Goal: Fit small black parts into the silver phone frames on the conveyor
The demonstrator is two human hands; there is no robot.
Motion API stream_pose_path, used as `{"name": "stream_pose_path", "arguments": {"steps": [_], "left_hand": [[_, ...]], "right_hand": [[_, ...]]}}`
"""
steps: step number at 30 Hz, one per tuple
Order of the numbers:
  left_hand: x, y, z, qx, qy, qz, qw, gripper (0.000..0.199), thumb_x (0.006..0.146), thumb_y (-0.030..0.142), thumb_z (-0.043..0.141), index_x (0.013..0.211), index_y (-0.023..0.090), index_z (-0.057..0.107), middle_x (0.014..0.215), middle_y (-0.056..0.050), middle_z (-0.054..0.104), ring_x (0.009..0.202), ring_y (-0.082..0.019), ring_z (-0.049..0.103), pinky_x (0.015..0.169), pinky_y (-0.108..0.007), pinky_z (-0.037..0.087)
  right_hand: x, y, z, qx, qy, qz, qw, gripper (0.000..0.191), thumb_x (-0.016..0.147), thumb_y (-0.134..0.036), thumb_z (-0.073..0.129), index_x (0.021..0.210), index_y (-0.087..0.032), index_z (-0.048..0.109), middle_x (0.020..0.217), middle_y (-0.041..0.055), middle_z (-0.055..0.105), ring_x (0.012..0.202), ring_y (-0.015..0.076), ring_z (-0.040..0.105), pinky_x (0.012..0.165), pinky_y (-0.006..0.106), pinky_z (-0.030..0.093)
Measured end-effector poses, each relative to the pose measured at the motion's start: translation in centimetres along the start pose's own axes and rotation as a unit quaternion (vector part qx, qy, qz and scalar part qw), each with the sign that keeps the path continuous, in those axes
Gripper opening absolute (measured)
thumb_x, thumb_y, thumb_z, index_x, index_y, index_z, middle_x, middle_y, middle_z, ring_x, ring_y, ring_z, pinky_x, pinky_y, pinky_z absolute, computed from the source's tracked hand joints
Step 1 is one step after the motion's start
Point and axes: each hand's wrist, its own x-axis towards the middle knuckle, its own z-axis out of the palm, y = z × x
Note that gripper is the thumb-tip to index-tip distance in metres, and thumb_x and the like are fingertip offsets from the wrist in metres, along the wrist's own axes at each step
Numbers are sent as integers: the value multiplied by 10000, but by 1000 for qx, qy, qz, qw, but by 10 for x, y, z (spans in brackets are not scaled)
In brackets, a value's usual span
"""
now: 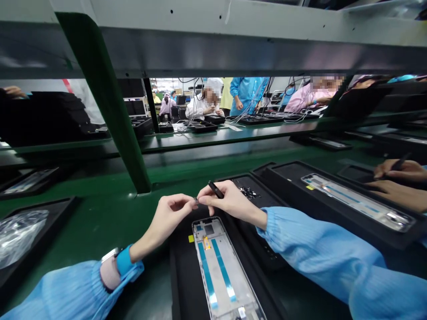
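My left hand (pixel 171 214) is closed in a pinch, thumb and forefinger together on a tiny dark part (pixel 196 200) too small to name. Against the same spot come the fingertips of my right hand (pixel 230 200), which also grips a slim black pen-like tool (pixel 216 190) whose tip is hidden. Both hands are raised just beyond the top end of a silver phone frame (pixel 222 258). Two blue strips, an orange flex piece and a yellow tab show on the frame. It lies in a black tray (pixel 187 284).
Small black parts (pixel 248 192) are heaped in a tray behind my right wrist. Another phone frame (pixel 356 200) lies in a tray at right, near a co-worker's hands (pixel 400 182). A green post (pixel 106 106) rises at left, past a bagged tray (pixel 23 235); a shelf (pixel 213 40) spans overhead.
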Motion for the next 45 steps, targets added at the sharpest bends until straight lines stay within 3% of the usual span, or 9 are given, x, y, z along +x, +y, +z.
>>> {"name": "stream_pose_path", "arguments": {"steps": [8, 15, 21, 27, 33, 38, 45], "left_hand": [[-4, 0, 2, 66, 12, 37, 997, 219, 763, 327, 591, 757, 130, 687, 703, -34, 671, 632, -154, 583, 565, -214, 434], [-5, -1, 2, 118, 26, 74, 990, 169, 770, 265, 576, 748, 135, 682, 666, -13, 644, 589, -122, 545, 526, -191, 398], [-5, -1, 4, 135, 36, 85, 987, 175, 777, 264, 561, 733, 135, 671, 654, -12, 638, 577, -119, 544, 523, -196, 402], [-10, -9, -6, 215, -30, 70, 974, 181, 814, 231, 509, 907, 186, 657, 859, -28, 679, 764, -167, 596, 690, -267, 468], [-24, -29, -5, 284, -85, 127, 947, 187, 824, 194, 489, 959, 174, 617, 971, -61, 644, 929, -198, 559, 842, -346, 451], [-25, -33, -1, 292, -99, 126, 943, 187, 841, 171, 471, 960, 164, 614, 970, -65, 614, 931, -193, 536, 836, -346, 445], [-25, -33, -1, 291, -93, 133, 943, 182, 839, 166, 463, 946, 174, 610, 958, -58, 609, 934, -193, 532, 834, -346, 443]], "right_hand": [[-6, -4, 4, -114, 27, -25, 993, 158, 761, -277, 596, 760, -139, 672, 513, -5, 595, 481, 108, 575, 484, 188, 399], [-6, -7, 4, -130, 39, -43, 990, 101, 740, -203, 592, 751, -124, 654, 635, 2, 616, 474, 84, 574, 469, 171, 409], [-6, -6, 5, -204, 60, -110, 971, 67, 722, -131, 589, 689, -122, 647, 651, 2, 615, 565, 77, 520, 520, 173, 374], [-6, 1, 2, -236, 28, -78, 968, 89, 730, -146, 585, 686, -120, 658, 634, 2, 606, 548, 76, 488, 529, 183, 358], [-10, 19, 5, -245, -34, -25, 969, 111, 731, -154, 588, 701, -107, 684, 655, 18, 620, 533, 76, 476, 525, 187, 356], [-14, 26, 10, -250, -42, -13, 967, 105, 709, -105, 579, 687, -101, 682, 641, 21, 624, 534, 76, 480, 530, 181, 357], [-15, 32, 14, -269, -24, -54, 961, 103, 711, -105, 574, 674, -98, 670, 633, 19, 618, 553, 80, 500, 542, 182, 352]]}}
